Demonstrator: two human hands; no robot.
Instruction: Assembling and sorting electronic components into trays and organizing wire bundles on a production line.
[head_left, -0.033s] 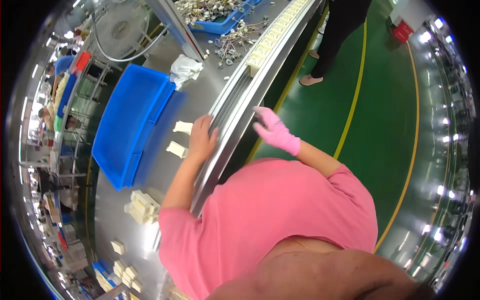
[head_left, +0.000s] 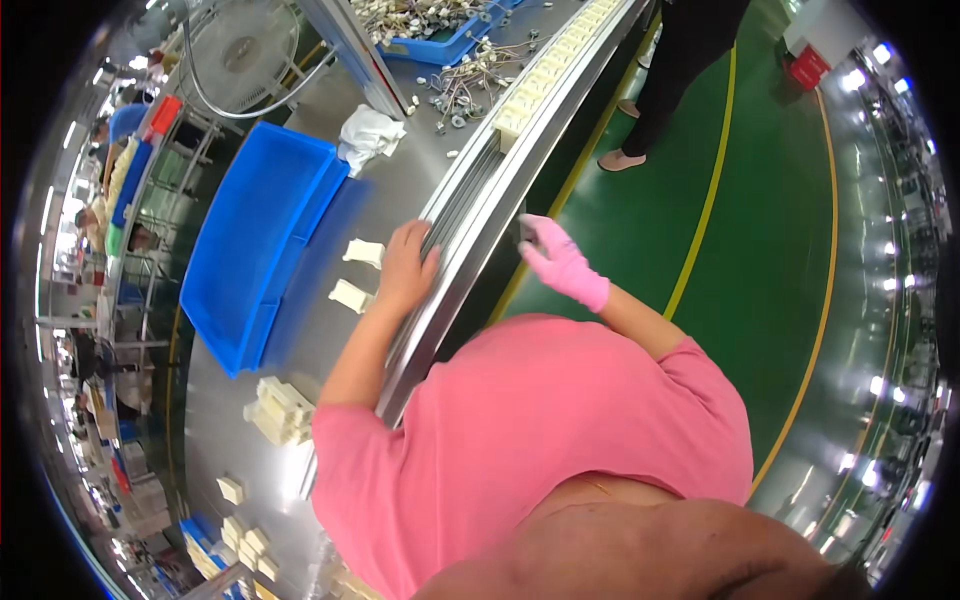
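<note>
My bare left hand rests on the inner edge of the metal rail track, fingers extended and nothing visible in its grasp. Just left of it, two cream plastic pieces lie on the steel table. My right hand, in a pink glove, hangs over the track's outer side, above the floor. Its thumb and fingers are apart and curved; the fingertips are dark and hard to make out. Farther up the track stands a row of cream plastic housings.
An empty blue bin sits on the table at left, near a crumpled white cloth. Stacked cream parts lie nearer me. Wired connectors spread beside a blue tray. A person stands beyond the track.
My right hand has shifted slightly to the right, away from the track. My left hand stays on the rail.
</note>
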